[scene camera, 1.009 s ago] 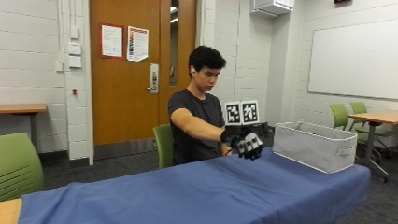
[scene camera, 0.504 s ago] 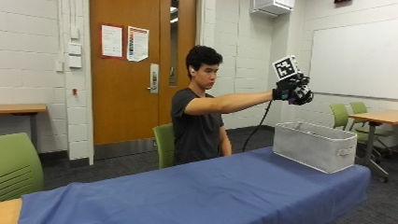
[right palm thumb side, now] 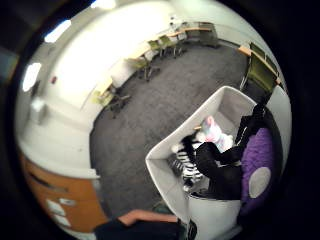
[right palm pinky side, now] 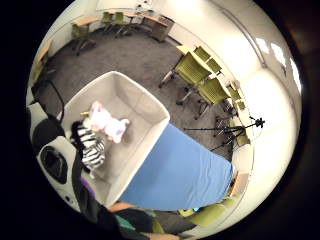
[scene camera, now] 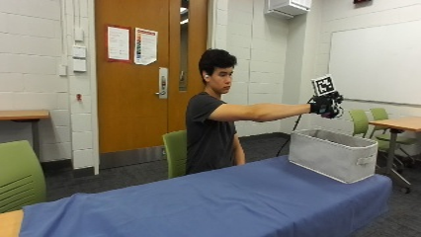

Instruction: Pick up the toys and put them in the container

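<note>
Container (scene camera: 334,154): grey fabric bin, zebra toy (right palm pinky side: 91,146) and pink-white plush (right palm pinky side: 106,123) inside | right hand (scene camera: 326,104) above, gripping purple toy (right palm thumb side: 256,170)

Person wears a dark grey short-sleeved T-shirt (scene camera: 207,131); forearm bare below the sleeve. Right hand (scene camera: 324,104) in a black glove covering the fingers (right palm thumb side: 212,160). Black straps and a white plastic mount sit just behind the fingers, at the palm.
</note>
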A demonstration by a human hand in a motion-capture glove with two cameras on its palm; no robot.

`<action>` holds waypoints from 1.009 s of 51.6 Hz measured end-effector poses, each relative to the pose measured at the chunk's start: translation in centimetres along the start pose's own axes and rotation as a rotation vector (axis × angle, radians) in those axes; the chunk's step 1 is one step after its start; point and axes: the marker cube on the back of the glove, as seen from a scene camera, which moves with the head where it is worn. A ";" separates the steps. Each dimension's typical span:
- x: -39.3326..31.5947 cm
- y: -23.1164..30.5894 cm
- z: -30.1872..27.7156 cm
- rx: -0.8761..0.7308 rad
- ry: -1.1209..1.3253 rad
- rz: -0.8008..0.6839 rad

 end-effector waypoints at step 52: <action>15.6 16.6 -4.7 -0.201 0.313 0.327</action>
